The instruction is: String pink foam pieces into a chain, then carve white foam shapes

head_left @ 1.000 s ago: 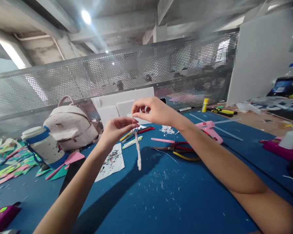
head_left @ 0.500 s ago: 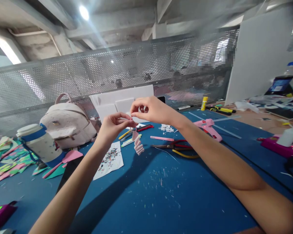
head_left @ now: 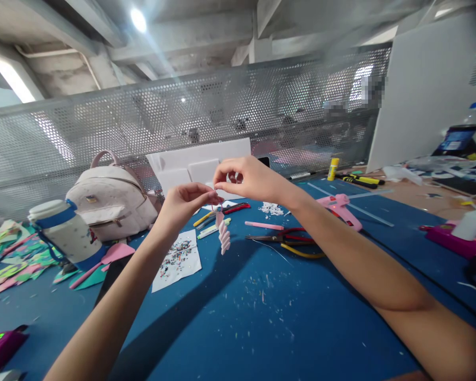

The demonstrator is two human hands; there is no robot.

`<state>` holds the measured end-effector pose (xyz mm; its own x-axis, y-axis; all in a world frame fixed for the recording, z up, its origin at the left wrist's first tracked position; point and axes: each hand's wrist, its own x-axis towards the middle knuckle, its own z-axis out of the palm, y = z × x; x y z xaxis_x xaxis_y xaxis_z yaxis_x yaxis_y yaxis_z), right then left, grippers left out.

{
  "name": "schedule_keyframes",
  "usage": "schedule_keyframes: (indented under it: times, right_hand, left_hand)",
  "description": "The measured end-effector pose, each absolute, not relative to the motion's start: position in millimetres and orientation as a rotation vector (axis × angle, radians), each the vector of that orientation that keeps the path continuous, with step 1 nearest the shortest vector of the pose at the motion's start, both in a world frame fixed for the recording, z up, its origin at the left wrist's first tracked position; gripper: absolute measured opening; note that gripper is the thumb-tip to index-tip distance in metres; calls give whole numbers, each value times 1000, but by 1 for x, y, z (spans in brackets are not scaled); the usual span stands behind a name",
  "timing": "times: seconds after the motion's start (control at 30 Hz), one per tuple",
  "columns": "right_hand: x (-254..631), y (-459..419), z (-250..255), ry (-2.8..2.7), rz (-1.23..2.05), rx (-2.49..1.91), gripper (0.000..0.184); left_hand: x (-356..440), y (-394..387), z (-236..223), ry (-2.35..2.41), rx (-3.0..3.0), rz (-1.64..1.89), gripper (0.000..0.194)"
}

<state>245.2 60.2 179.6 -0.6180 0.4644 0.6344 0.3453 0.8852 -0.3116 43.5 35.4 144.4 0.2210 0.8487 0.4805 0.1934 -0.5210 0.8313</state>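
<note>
We hold a pale pink twisted strip [head_left: 223, 233] in the air above the blue bench [head_left: 262, 307], hanging from a short thread or wire we can barely make out. Its long axis runs nearly vertical, top end at our fingertips, free end pointing down toward the bench. The strip already looks curled into a tight spiral along its whole length, so the twisting seems mostly done; what seems left is fixing its top end, judging by where our hands meet.

Our left hand [head_left: 184, 203] pinches closed just above the strip's top. Our right hand [head_left: 248, 180] sits just right of it and a little higher, fingers also pinched shut on what appears to be the same fine thread.

On the bench beyond lie red-handled pliers [head_left: 289, 238], a pink stick [head_left: 264, 226] and a pink glue gun [head_left: 339, 209]. To the left are a paper sheet of scraps [head_left: 178, 260], a white-and-blue bottle [head_left: 65, 233] and a pale backpack [head_left: 111, 198].
</note>
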Motion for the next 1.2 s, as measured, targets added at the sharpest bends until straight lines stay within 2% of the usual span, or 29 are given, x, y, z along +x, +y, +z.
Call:
schedule_keyframes:
  times: [0.57,1.2]
  right_hand:
    - [246,59,179,-2308,167,-581,9]
    - [247,60,180,-2305,163,-594,9]
  left_hand:
    - [46,40,136,951,1865,1288,12]
    - [44,37,141,1002,1878,1318,18]
